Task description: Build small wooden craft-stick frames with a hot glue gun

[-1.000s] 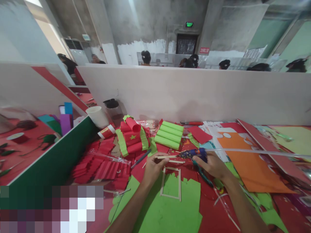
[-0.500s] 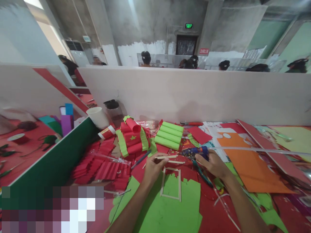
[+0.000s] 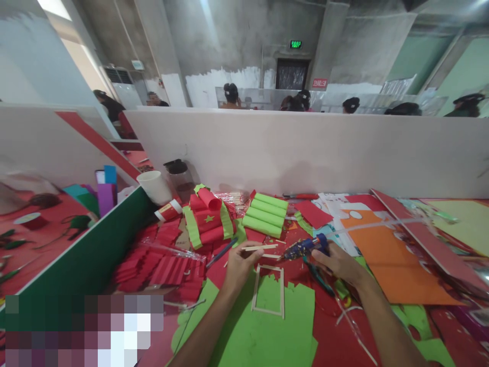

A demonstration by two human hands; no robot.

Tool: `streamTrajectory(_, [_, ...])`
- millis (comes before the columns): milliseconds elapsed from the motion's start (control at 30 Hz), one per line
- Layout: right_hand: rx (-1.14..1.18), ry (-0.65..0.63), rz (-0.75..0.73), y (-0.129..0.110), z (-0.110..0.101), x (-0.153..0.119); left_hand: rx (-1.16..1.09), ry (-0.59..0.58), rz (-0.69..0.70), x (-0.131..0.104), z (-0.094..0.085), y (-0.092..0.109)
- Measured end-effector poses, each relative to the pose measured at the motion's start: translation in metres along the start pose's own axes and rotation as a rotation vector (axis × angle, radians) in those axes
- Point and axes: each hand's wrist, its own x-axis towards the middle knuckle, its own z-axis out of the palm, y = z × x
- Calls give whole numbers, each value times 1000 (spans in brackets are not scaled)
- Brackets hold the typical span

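Note:
Between the fingers of my left hand (image 3: 244, 262) are a couple of thin pale wooden sticks (image 3: 264, 247), pointing right. My right hand (image 3: 339, 260) grips a blue hot glue gun (image 3: 305, 246), with a long clear glue stick (image 3: 378, 224) trailing from its back. The gun's nozzle is at the right end of the lower stick; whether it touches, I cannot tell. Below my hands, a rectangular frame of sticks (image 3: 283, 293) lies on jagged-edged green paper (image 3: 267, 336). Pliers with teal handles (image 3: 320, 278) lie partly under my right hand.
Left stand a red paper model with a star (image 3: 209, 219), folded red paper pieces (image 3: 160, 265), a white cup (image 3: 154, 186) and a lidded jar (image 3: 180, 178). Rolled green paper (image 3: 265, 214) sits behind my hands. Orange sheets (image 3: 385, 260) lie right, beside a slanted board (image 3: 416, 239). A white partition (image 3: 305, 148) rises behind.
The glue gun's nozzle has dropped from near the upper stick to the end of the lower one. My left hand and its sticks have hardly moved.

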Motion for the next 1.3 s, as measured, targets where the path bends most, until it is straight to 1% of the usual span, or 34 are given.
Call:
streamTrajectory(33, [51, -2, 7, 3, -1, -2, -1, 0, -4, 0, 0, 1])
streamTrajectory(67, [97, 28, 10, 6, -2, -3, -3, 0, -7, -1, 0, 2])
streamTrajectory(133, [150, 136, 8, 11, -4, -5, -14, 2, -12, -1, 0, 3])
streamTrajectory(200, [134, 257, 7, 11, -8, -6, -23, 12, -8, -2, 1, 3])
streamTrajectory(267, [31, 329, 21, 9, -13, -4, -18, 23, 0, -2, 0, 3])
streamTrajectory(367, [-233, 405, 60, 7, -22, 0, -15, 20, 0, -1, 0, 2])
streamTrajectory(433, [-387, 447, 31, 11, -27, 4, -28, 8, -9, -1, -1, 2])
streamTrajectory(500, [-486, 443, -28, 18, -32, 6, -33, 1, -19, -1, -1, 2])
streamTrajectory(567, [-566, 404, -24, 28, -36, 8, -19, 3, -24, -2, 0, 3])
streamTrajectory(667, [-717, 348, 115, 40, -39, 9, 2, 10, -12, -3, 1, 6])
streamTrajectory(733, [-811, 336, 208, 44, -39, 9, 8, 13, -1, -3, 1, 7])
streamTrajectory(933, [-937, 325, 373, 52, -30, 16, 16, 5, -11, -3, 2, 8])
streamTrajectory(1000, [-941, 348, 379, 55, -26, 21, 11, 0, -14, -3, 2, 8])
streamTrajectory(1167, [-923, 444, 330, 65, -22, 26, 8, 11, -8, -4, 2, 8])
streamTrajectory(1233, [-920, 451, 318, 65, -23, 25, -4, -3, -27, -4, 1, 7])
streamTrajectory(1300, [-919, 443, 310, 61, -23, 23, -15, -15, -38, -4, 1, 6])
